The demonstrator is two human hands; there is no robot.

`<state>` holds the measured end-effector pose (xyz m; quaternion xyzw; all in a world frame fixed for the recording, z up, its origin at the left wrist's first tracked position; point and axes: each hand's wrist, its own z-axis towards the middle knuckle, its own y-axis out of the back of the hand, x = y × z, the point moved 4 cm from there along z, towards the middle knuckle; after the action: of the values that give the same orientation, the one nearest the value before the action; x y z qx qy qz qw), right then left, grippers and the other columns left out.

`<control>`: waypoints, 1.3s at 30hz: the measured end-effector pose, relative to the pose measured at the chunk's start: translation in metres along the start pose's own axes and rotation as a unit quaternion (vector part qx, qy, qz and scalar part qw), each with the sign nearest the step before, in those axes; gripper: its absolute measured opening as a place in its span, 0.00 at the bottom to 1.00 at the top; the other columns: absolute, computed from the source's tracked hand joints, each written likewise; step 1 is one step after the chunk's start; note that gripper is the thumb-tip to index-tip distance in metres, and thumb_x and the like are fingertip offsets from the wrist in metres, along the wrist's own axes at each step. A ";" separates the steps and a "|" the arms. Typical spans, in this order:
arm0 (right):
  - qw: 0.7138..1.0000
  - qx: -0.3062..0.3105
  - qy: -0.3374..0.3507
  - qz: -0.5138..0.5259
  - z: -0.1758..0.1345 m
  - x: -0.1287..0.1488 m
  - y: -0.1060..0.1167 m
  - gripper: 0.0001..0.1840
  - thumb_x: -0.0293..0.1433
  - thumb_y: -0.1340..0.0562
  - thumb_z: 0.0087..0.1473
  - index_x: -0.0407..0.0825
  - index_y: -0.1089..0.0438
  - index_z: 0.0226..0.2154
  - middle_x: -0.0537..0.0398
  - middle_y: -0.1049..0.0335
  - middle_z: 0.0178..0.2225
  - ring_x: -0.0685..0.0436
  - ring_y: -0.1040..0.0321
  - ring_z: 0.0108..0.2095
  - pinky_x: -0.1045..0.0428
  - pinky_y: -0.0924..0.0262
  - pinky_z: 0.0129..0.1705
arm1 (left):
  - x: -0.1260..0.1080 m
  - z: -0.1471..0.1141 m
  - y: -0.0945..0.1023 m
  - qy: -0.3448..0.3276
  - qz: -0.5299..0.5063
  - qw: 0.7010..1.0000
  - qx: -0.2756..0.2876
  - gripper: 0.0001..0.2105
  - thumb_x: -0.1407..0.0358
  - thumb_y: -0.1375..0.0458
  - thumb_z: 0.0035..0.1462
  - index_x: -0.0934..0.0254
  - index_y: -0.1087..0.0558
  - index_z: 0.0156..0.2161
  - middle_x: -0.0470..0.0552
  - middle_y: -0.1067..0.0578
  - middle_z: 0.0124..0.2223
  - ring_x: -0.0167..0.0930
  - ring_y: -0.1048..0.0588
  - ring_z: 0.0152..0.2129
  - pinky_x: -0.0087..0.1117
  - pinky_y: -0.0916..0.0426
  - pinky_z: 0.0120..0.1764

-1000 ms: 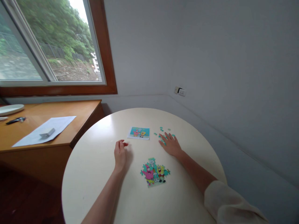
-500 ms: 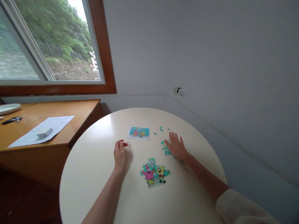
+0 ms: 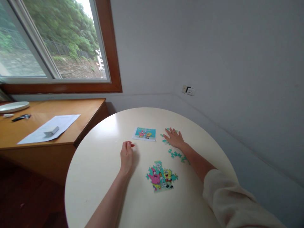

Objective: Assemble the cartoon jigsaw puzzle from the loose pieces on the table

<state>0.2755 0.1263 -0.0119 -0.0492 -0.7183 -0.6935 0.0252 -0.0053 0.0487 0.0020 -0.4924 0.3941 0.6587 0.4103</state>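
A partly joined jigsaw puzzle (image 3: 161, 177) of cartoon figures, one pink and one yellow among them, lies flat on the round table (image 3: 99, 164). My right hand (image 3: 174, 138) is spread palm down over loose teal puzzle pieces, fingers apart, covering some of them. Other loose puzzle pieces (image 3: 176, 154) form a cluster just nearer to me, partly under my right forearm. My left hand (image 3: 126, 155) rests on the tabletop left of the puzzle, its fingers curled in; I see nothing held there. Beyond it lies a picture card (image 3: 144, 134) showing the same figures.
To the left stands a wooden desk (image 3: 92, 109) bearing a sheet of paper (image 3: 64, 122) with a small pale block (image 3: 51, 130). A white round dish (image 3: 14, 107) and a dark object (image 3: 21, 117) sit farther left. Wall sockets (image 3: 190, 91) are behind the table.
My right hand has moved farther away over the table to the upper loose pieces, uncovering the nearer cluster. My left hand stays curled in about the same place. The view has shifted slightly.
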 end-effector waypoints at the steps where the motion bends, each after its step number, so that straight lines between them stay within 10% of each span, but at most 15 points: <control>1: 1.000 0.001 0.011 -0.005 -0.002 0.000 0.000 0.34 0.50 0.63 0.55 0.53 0.59 0.60 0.51 0.66 0.63 0.40 0.69 0.62 0.38 0.71 0.59 | 0.001 0.000 0.000 0.001 -0.001 1.000 0.003 0.11 0.59 0.57 0.57 0.62 0.36 0.33 0.49 0.31 0.31 0.30 0.30 0.32 0.31 0.37 0.37; 14: 0.992 0.087 0.092 -0.016 -0.028 -0.005 0.008 0.35 0.49 0.64 0.56 0.49 0.58 0.60 0.48 0.63 0.62 0.40 0.66 0.61 0.39 0.67 0.59 | 0.004 0.002 0.000 0.003 0.003 1.000 0.005 0.10 0.61 0.57 0.57 0.62 0.37 0.33 0.49 0.31 0.31 0.29 0.30 0.31 0.31 0.37 0.37; 24: 0.993 0.009 0.115 -0.014 -0.023 0.045 -0.001 0.31 0.43 0.65 0.58 0.49 0.59 0.60 0.51 0.64 0.63 0.43 0.67 0.62 0.40 0.68 0.60 | 0.005 0.003 -0.001 -0.003 0.010 1.000 0.012 0.10 0.60 0.57 0.57 0.62 0.36 0.33 0.50 0.30 0.31 0.30 0.31 0.32 0.31 0.38 0.37; 39: 0.985 0.021 0.169 0.028 -0.058 0.026 0.012 0.26 0.38 0.62 0.59 0.50 0.48 0.56 0.51 0.50 0.59 0.45 0.57 0.60 0.41 0.67 0.60 | 0.007 0.006 0.000 0.004 0.008 1.000 0.011 0.10 0.60 0.57 0.56 0.62 0.36 0.33 0.51 0.30 0.31 0.31 0.30 0.32 0.31 0.37 0.37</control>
<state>0.2488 0.0697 0.0052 0.0488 -0.7162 -0.6760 0.1668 -0.0085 0.0550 -0.0035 -0.4871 0.4074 0.6555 0.4088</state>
